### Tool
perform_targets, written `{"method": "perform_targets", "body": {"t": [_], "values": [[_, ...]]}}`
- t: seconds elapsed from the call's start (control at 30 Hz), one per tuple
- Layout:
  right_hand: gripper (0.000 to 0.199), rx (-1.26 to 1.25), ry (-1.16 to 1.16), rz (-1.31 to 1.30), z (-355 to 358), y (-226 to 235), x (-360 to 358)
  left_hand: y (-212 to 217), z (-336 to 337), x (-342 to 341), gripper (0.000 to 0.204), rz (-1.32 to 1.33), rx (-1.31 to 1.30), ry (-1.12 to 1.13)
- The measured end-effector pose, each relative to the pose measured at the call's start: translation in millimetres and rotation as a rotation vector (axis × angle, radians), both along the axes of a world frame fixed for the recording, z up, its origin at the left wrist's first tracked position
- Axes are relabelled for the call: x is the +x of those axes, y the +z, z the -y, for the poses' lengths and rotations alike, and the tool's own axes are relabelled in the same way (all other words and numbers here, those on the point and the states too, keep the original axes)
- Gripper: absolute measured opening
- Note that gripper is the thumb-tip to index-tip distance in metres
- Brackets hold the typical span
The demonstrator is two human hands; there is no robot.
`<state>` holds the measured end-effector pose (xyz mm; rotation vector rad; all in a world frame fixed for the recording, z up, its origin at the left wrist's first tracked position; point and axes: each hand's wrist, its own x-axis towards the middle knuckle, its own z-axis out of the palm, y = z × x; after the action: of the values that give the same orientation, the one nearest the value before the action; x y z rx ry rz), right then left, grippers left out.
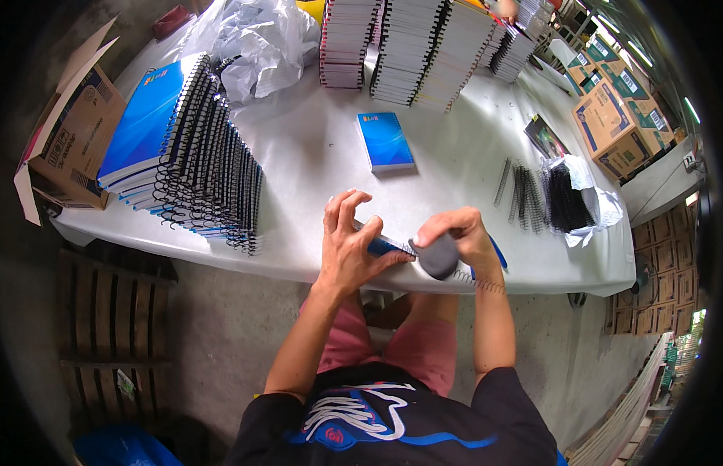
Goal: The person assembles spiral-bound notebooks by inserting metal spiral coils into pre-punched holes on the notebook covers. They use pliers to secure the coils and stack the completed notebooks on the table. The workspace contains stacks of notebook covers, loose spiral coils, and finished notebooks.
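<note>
Near the table's front edge, my left hand (347, 247) is closed round a small blue notebook (383, 247), held on edge with its spine toward my right hand. Most of the notebook is hidden behind the fingers. My right hand (464, 233) is closed with bent fingers on a dark grey rounded pad (437, 259), beside the notebook's end. A black spiral binding coil (482, 281) runs from the notebook's spine, passes behind the pad and sticks out below my right wrist. A blue-handled tool (498, 253) lies partly hidden behind that wrist.
Bound blue notebooks (202, 155) form a tall stack at left, beside an open carton (78, 140). Another blue notebook (385, 142) lies ahead. Tall paper stacks (408, 50) stand at the back. Loose coils (524, 198) and a wrapped coil bundle (568, 198) lie right.
</note>
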<state>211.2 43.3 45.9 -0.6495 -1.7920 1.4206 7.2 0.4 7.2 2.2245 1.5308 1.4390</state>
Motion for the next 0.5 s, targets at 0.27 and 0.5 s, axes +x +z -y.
{"method": "perform_targets", "body": {"t": [0.27, 0.5], "values": [[0.023, 0.189, -0.183, 0.231, 7.3, 2.8, -16.5, 0.0, -1.1, -4.6, 0.054, -0.036, -0.005, -0.006], [0.025, 0.177, -0.229, 0.099, 19.6, 4.2, -28.3, -2.3, -5.0, -7.0, 0.058, 0.069, -0.094, 0.0]]}}
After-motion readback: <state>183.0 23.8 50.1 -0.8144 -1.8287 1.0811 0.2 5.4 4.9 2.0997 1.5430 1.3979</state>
